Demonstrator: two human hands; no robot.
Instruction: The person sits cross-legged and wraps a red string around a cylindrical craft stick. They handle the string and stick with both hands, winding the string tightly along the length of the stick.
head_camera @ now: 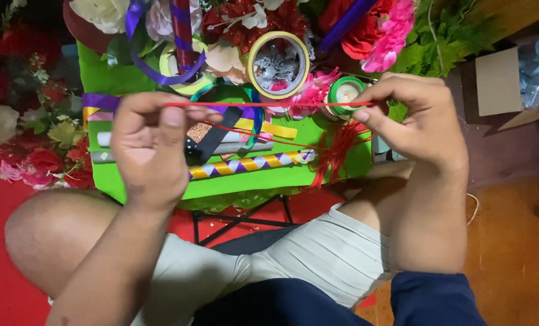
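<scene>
Red ribbon (263, 104), thin and drawn taut, spans horizontally between 2 hands above a green board (161, 181). The left hand (151, 145) pinches 1 end between thumb and forefinger; the right hand (417, 118) pinches the other, loose red strands (336, 151) trailing beneath. A yellow tape roll (278, 63) lies beyond, near artificial flowers (378, 30).
</scene>
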